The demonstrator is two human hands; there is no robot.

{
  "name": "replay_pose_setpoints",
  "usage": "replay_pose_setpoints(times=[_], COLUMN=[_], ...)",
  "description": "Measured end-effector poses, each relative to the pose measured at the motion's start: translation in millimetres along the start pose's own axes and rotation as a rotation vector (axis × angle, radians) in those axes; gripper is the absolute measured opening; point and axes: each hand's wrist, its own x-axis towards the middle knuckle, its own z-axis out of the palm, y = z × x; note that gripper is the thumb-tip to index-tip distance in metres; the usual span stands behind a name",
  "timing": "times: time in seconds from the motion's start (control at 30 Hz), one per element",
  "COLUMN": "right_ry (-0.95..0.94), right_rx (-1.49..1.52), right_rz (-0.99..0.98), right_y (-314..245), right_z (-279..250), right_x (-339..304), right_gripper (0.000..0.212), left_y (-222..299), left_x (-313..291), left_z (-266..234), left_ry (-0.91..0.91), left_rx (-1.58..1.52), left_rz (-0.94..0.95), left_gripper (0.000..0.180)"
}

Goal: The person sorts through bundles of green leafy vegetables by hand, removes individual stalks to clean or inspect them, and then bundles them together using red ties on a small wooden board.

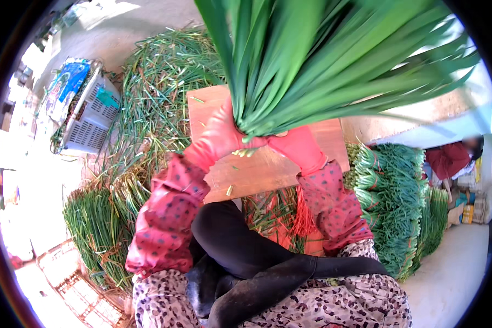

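Both my hands wear pinkish-red gloves and hold a large fanned bunch of green chives [311, 71] above a wooden board [251, 175]. My left hand [220, 134] is closed round the base of the bunch on its left side. My right hand [299, 147] grips the same base from the right, its fingers partly hidden behind the leaves. The leaves spread up and to the right, some blurred by motion. Pale cut stem ends poke out just below my hands. A few small scraps lie on the board.
Loose leaves [158, 82] are heaped beyond the board to the left, beside a white crate [90, 117]. Unsorted chives [95, 229] stand at my left. Tied bundles [391, 202] are stacked at my right. Red ties [303, 216] hang near my right forearm. Another person [448, 159] sits at far right.
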Motion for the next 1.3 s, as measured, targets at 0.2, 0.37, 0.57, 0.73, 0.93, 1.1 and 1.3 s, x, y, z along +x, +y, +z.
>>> replay_pose_setpoints(times=[0.2, 0.37, 0.57, 0.73, 0.93, 1.1, 1.3], right_ry=[-0.287, -0.401, -0.471, -0.354, -0.280, -0.246, -0.343], right_rx=[-0.167, -0.201, -0.249, 0.239, 0.684, 0.483, -0.091], right_rz=[0.072, 0.052, 0.098, 0.289, 0.638, 0.855, 0.686], right_y=[68.4, 67.4, 97.5, 40.7, -7.6, 43.4, 46.8], right_z=[20.7, 50.2, 42.3, 31.8, 24.2, 50.0, 55.4], right_x=[-13.0, 0.1, -12.1, -24.5, -51.0, -84.5, -82.7], right_gripper=[0.058, 0.058, 0.057, 0.057, 0.054, 0.053, 0.038], left_y=[-25.8, -27.1, -52.5, -8.4, -2.8, -56.3, -84.2], left_x=[29.7, 7.3, 2.7, 7.0, -26.8, -26.2, -33.1], left_z=[-79.9, -79.5, -26.5, -40.7, -15.4, -79.8, -54.9], left_ry=[0.267, 0.350, 0.554, -0.036, 0.062, 0.532, 0.718], left_rx=[0.152, 0.184, 0.074, 0.416, 1.288, 1.604, 2.074], left_rz=[0.227, 0.230, 0.077, -0.094, -0.054, -0.043, -0.131], left_gripper=[0.045, 0.045, 0.048, 0.065, 0.079, 0.114, 0.132])
